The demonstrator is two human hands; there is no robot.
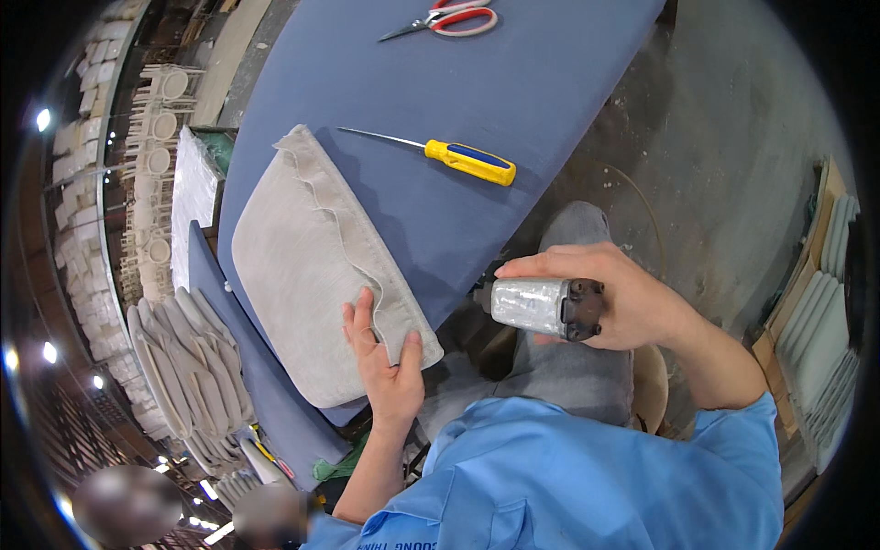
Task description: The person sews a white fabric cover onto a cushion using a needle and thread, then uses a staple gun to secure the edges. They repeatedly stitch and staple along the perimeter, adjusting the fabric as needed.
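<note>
A beige fabric-covered seat pad (pixel 293 238) lies on the blue-grey padded work surface, its loose fabric flap (pixel 353 247) running wavy along one side. My left hand (pixel 392 380) grips the pad's near corner, with the thumb and fingers on the flap. To the right, my right hand (pixel 619 289) is closed round a silver-and-black power tool that looks like a staple gun (pixel 532 305). The tool is held above my lap, apart from the pad, and its grip is hidden by the hand. Beyond the pad lies a screwdriver (pixel 472 163) with a yellow-and-blue handle.
Red-and-white-handled scissors (pixel 463 18) lie at the far end of the blue-grey work surface (pixel 367 78). Stacked beige pads (pixel 188 367) stand at the left, grey pads (pixel 820 302) at the right. A thin hose (pixel 653 206) curves over the floor. Blurred people show lower left.
</note>
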